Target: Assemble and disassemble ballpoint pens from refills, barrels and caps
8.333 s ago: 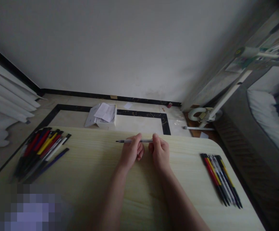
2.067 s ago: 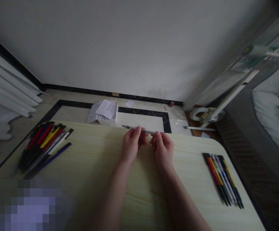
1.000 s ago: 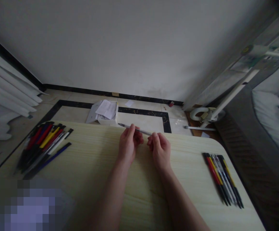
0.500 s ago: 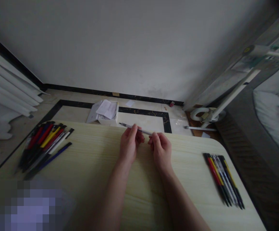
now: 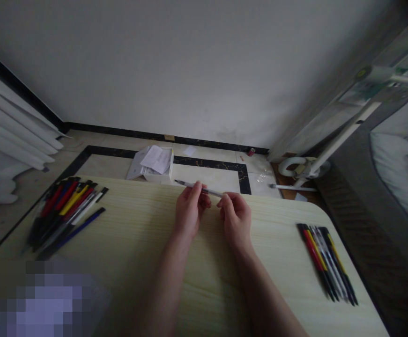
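Observation:
Between my two hands a slim clear-and-dark pen (image 5: 213,192) is held roughly level over the far part of the wood-grain table (image 5: 133,224). My left hand (image 5: 190,202) pinches it near the middle, thumb on top, and its dark end points out to the left. The fingers of my right hand (image 5: 236,214) are closed at the pen's right end. On the left of the table lies a loose pile of pens (image 5: 66,210) in red, yellow, blue, white and black. To the right, several pens (image 5: 326,264) lie side by side in a row.
A white box with papers (image 5: 158,161) stands on the floor beyond the table's far edge. White curtains (image 5: 10,135) hang at the left. A white metal stand (image 5: 344,138) and a grey bed-like piece (image 5: 365,187) are at the right. Something pixelated covers the lower left.
Hardly anything differs. My right hand's fingertips have shifted very slightly at the pen's right end; both hands and the pen stay in nearly the same place.

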Demonstrator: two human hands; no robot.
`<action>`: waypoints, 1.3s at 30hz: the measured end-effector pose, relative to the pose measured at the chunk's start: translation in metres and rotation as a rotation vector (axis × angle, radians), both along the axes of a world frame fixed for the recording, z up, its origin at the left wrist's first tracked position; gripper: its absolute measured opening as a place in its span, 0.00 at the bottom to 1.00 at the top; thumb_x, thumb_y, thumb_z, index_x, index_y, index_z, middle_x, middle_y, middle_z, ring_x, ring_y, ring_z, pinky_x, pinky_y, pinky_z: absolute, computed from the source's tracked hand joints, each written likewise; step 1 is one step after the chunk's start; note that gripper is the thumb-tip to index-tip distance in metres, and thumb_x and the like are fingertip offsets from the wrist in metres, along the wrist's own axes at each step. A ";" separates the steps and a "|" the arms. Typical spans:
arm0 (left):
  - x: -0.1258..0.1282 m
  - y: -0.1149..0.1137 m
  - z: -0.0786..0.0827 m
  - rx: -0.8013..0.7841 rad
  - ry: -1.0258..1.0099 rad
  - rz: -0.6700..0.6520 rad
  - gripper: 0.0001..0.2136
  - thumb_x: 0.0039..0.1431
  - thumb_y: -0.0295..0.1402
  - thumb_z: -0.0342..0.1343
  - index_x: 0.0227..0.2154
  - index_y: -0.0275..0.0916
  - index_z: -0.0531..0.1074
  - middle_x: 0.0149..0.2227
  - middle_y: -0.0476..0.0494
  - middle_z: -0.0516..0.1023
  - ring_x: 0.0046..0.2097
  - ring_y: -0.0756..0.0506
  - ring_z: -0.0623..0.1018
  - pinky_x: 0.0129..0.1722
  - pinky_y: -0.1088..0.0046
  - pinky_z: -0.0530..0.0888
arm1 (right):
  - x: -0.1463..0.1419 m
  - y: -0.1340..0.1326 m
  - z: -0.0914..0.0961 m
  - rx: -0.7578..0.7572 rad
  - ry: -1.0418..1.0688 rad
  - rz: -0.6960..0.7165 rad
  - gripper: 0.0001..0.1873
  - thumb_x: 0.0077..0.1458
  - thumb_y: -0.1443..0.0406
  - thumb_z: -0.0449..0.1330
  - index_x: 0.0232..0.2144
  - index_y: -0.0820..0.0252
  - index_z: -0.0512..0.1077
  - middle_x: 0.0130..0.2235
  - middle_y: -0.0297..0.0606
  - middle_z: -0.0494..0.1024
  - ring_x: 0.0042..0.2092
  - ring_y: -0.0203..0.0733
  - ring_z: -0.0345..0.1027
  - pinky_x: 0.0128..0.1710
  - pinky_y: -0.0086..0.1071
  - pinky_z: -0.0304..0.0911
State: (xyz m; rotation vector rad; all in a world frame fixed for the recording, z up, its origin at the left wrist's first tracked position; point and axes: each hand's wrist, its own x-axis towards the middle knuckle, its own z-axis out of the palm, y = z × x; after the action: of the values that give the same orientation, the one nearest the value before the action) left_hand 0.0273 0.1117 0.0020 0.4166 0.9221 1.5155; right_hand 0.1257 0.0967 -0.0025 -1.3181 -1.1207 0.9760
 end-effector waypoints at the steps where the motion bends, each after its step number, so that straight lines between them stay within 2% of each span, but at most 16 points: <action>1: 0.000 0.000 -0.001 0.004 -0.002 -0.003 0.11 0.48 0.39 0.57 0.28 0.36 0.68 0.20 0.53 0.67 0.21 0.55 0.68 0.22 0.79 0.65 | 0.000 0.000 0.000 0.000 0.001 0.000 0.11 0.53 0.59 0.52 0.28 0.61 0.67 0.24 0.32 0.67 0.25 0.32 0.58 0.22 0.25 0.54; 5: 0.000 0.000 -0.002 0.004 -0.009 -0.008 0.11 0.48 0.39 0.57 0.28 0.35 0.68 0.21 0.53 0.67 0.21 0.55 0.68 0.22 0.78 0.64 | 0.000 0.001 -0.002 0.001 -0.001 0.002 0.10 0.53 0.60 0.52 0.30 0.61 0.67 0.26 0.33 0.68 0.25 0.32 0.60 0.23 0.26 0.55; 10: 0.000 0.000 -0.001 0.008 -0.002 -0.011 0.12 0.47 0.40 0.57 0.29 0.35 0.69 0.23 0.52 0.68 0.21 0.55 0.68 0.22 0.78 0.64 | -0.001 0.002 -0.003 0.012 0.017 -0.009 0.12 0.52 0.61 0.53 0.38 0.60 0.67 0.29 0.35 0.70 0.26 0.32 0.61 0.23 0.27 0.56; 15: 0.000 0.001 -0.001 0.002 -0.041 0.005 0.11 0.47 0.38 0.57 0.30 0.35 0.69 0.24 0.51 0.68 0.21 0.55 0.68 0.22 0.78 0.64 | -0.001 0.001 -0.002 0.003 0.056 -0.014 0.13 0.52 0.60 0.54 0.39 0.59 0.67 0.27 0.32 0.69 0.23 0.30 0.58 0.20 0.26 0.54; 22: 0.000 0.001 0.002 -0.019 -0.067 0.001 0.12 0.46 0.39 0.58 0.27 0.35 0.68 0.22 0.52 0.68 0.21 0.55 0.68 0.21 0.78 0.64 | -0.002 0.002 0.001 -0.022 0.081 -0.028 0.13 0.51 0.57 0.54 0.33 0.61 0.67 0.26 0.31 0.69 0.19 0.28 0.55 0.17 0.25 0.51; 28: 0.000 0.001 0.002 -0.015 -0.063 0.005 0.11 0.45 0.39 0.59 0.27 0.35 0.68 0.22 0.53 0.68 0.21 0.55 0.68 0.21 0.78 0.64 | -0.001 0.003 -0.002 -0.027 0.034 -0.017 0.12 0.49 0.57 0.56 0.26 0.61 0.66 0.21 0.29 0.66 0.20 0.29 0.55 0.18 0.25 0.51; 39: -0.001 0.000 0.000 0.007 -0.064 -0.018 0.10 0.47 0.38 0.58 0.28 0.35 0.68 0.21 0.51 0.68 0.21 0.55 0.68 0.21 0.79 0.64 | 0.000 0.001 0.000 -0.030 -0.007 -0.016 0.14 0.50 0.56 0.55 0.25 0.62 0.66 0.20 0.29 0.65 0.21 0.30 0.55 0.19 0.25 0.51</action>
State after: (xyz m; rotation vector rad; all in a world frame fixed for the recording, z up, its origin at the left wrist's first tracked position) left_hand 0.0265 0.1120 0.0021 0.3780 0.8607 1.5079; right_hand 0.1255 0.0981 -0.0022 -1.3540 -1.1032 0.9803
